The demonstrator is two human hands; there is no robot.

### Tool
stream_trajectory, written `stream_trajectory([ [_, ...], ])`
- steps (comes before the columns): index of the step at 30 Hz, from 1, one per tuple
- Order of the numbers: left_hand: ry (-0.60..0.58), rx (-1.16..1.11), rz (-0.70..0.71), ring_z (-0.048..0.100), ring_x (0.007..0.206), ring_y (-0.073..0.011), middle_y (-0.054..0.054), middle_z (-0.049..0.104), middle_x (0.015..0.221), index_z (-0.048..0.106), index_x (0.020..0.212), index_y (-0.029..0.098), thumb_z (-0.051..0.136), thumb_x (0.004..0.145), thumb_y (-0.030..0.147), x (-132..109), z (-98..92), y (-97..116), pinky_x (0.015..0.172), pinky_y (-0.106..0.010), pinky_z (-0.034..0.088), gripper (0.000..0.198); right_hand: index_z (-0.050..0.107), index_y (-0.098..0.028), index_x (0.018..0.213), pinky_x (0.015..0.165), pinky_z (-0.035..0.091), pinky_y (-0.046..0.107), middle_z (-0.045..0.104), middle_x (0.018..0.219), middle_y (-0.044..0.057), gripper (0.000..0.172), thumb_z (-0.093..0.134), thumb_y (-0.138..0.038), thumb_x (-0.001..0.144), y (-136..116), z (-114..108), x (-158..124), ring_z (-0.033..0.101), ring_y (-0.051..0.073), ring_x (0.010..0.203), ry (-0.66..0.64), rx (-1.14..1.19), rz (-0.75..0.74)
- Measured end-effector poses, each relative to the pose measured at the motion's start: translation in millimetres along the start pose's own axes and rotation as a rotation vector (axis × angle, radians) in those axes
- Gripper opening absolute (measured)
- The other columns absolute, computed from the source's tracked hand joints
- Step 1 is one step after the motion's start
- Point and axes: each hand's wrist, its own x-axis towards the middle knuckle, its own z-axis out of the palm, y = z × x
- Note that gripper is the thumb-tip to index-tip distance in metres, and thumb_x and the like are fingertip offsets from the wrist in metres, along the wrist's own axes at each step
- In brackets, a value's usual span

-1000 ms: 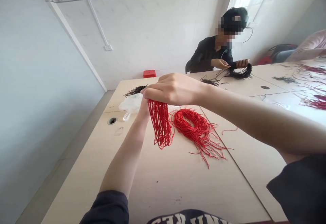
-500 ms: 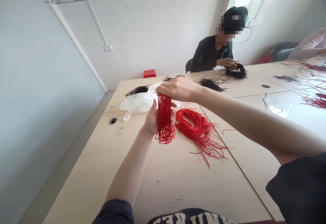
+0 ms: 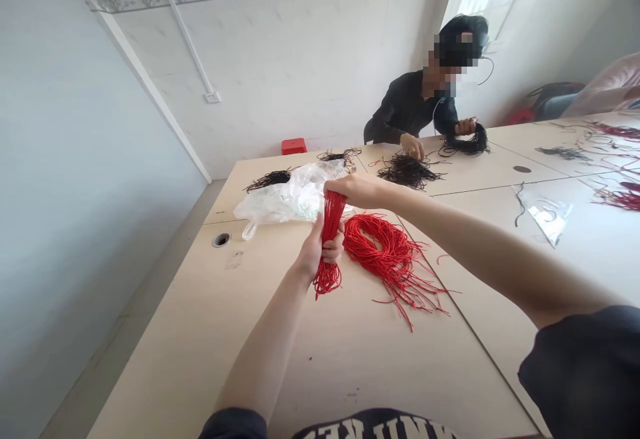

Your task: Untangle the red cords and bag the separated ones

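1. In the head view, the person's left hand (image 3: 320, 249) is closed around a bundle of thin red cords (image 3: 330, 246), with the fingers curled on it. The right hand (image 3: 350, 191) pinches the top of the same bundle from above. The two hands are close together, and the end of the bundle hangs below them.
2. The bundle is in the air over the counter (image 3: 200, 332), just beside a loose pile of red cords (image 3: 385, 259) that lies on the counter.
3. Behind the hands lies a clear plastic bag (image 3: 285, 196), with a tuft of black cords (image 3: 269, 179) at its edge.
4. Across the counter sits a co-worker (image 3: 415, 102) in black clothes. One hand of this person (image 3: 413, 147) is at the edge of a pile of black cords (image 3: 407, 171), and the other hand (image 3: 465, 126) holds a coil of black cords (image 3: 470, 140).
5. A small red box (image 3: 294, 146) stands at the far end of the counter.
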Motion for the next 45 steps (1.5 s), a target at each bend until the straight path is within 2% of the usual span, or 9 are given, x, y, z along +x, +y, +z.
stream_trajectory([
  [5, 0.13, 0.068, 0.032, 0.015, 0.039, -0.0026, 0.01, 0.022, 0.054, 0.052, 0.083, 0.016, 0.051, 0.084, 0.064, 3, -9.5, -23, 0.037, -0.015, 0.012, 0.047, 0.055, -0.019, 0.085, 0.059, 0.026, 0.026, 0.055, 0.067, 0.001, 0.013, 0.047, -0.008, 0.082, 15, 28, -3, 0.041, 0.011, 0.057, -0.076, 0.182, 0.107],
  [11, 0.163, 0.076, 0.045, 0.015, 0.038, -0.0018, 0.011, 0.021, 0.053, 0.044, 0.071, 0.018, 0.062, 0.081, 0.056, 6, -15.1, -40, 0.038, -0.015, 0.01, 0.044, 0.06, -0.018, 0.085, 0.063, 0.034, 0.026, 0.062, 0.075, 0.004, 0.023, 0.051, -0.001, 0.072, 21, 58, 0, 0.051, 0.014, 0.068, -0.093, 0.347, 0.234],
  [16, 0.181, 0.001, 0.083, 0.012, 0.04, -0.0027, 0.011, 0.018, 0.055, 0.041, 0.072, 0.019, 0.059, 0.081, 0.059, 4, -28.0, -47, 0.037, -0.015, 0.012, 0.045, 0.063, -0.019, 0.108, 0.072, 0.049, 0.027, 0.069, 0.102, 0.008, 0.025, 0.057, -0.024, 0.084, 21, 70, -9, 0.063, 0.016, 0.086, -0.176, 0.674, 0.297],
  [20, 0.236, -0.055, 0.158, 0.01, 0.041, -0.0035, 0.011, 0.014, 0.057, 0.038, 0.074, 0.02, 0.058, 0.082, 0.058, 3, -39.0, -48, 0.037, -0.015, 0.011, 0.044, 0.056, -0.025, 0.123, 0.094, 0.048, 0.032, 0.06, 0.126, 0.008, 0.043, 0.063, -0.043, 0.084, 2, 92, -27, 0.057, 0.018, 0.114, 0.034, 1.483, 0.478],
  [25, 0.193, -0.062, 0.13, 0.01, 0.04, -0.0035, 0.011, 0.014, 0.056, 0.036, 0.071, 0.02, 0.058, 0.083, 0.058, 5, -35.2, -50, 0.037, -0.015, 0.013, 0.045, 0.067, -0.018, 0.094, 0.089, 0.051, 0.041, 0.068, 0.094, 0.009, 0.052, 0.042, -0.063, 0.089, -45, 133, -33, 0.065, 0.021, 0.092, -0.021, 1.638, 0.469],
  [31, 0.107, 0.003, 0.032, 0.009, 0.04, -0.0035, 0.011, 0.018, 0.054, 0.032, 0.069, 0.021, 0.052, 0.085, 0.06, 10, -25.1, -42, 0.037, -0.016, 0.012, 0.047, 0.068, -0.018, 0.096, 0.094, 0.046, 0.034, 0.069, 0.101, 0.007, 0.044, 0.047, -0.056, 0.09, -66, 131, -29, 0.063, 0.019, 0.096, 0.334, 1.552, 0.451],
  [38, 0.014, 0.244, -0.01, 0.022, 0.043, -0.0046, 0.008, 0.026, 0.056, 0.033, 0.066, 0.02, 0.049, 0.088, 0.058, 15, -1.3, -22, 0.041, -0.017, 0.022, 0.046, 0.054, -0.02, 0.078, 0.069, 0.049, 0.026, 0.063, 0.075, -0.001, 0.032, 0.052, -0.05, 0.089, -69, 93, -24, 0.061, 0.013, 0.071, 0.785, 1.673, 0.553],
  [42, 0.004, 0.508, 0.015, 0.038, 0.045, -0.0085, 0.003, 0.047, 0.058, 0.049, 0.075, 0.018, 0.048, 0.088, 0.057, 19, 5.4, -19, 0.045, -0.022, 0.033, 0.04, 0.049, -0.02, 0.075, 0.046, 0.036, 0.018, 0.035, 0.057, -0.009, 0.029, 0.058, -0.045, 0.087, -49, 66, -33, 0.038, 0.006, 0.045, 1.081, 1.851, 0.565],
  [45, 0.148, 0.745, 0.14, 0.06, 0.073, -0.018, -0.008, 0.064, 0.085, 0.06, 0.088, 0.018, 0.052, 0.087, 0.051, 33, -10.5, -11, 0.067, -0.03, 0.047, 0.034, 0.046, -0.02, 0.073, 0.037, 0.021, 0.018, 0.028, 0.057, -0.009, 0.03, 0.059, -0.043, 0.086, -30, 47, -49, 0.023, 0.004, 0.041, 1.28, 1.777, 0.552],
])
